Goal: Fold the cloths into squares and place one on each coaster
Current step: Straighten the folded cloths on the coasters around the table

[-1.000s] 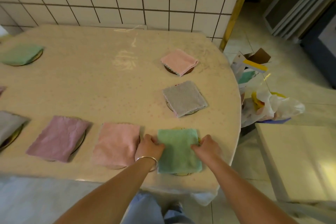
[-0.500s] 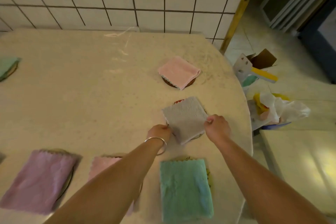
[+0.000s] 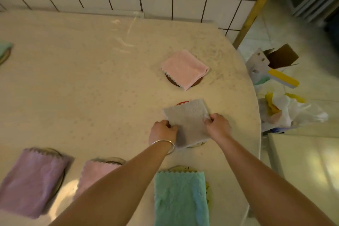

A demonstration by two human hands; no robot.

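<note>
Head view: coaster [image 3: 182,103] mostly under grey cloth [image 3: 187,121].

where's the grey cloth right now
In the head view the grey cloth lies right of centre on the table, between the pink cloth and the green cloth, pinched by both hands.
</note>
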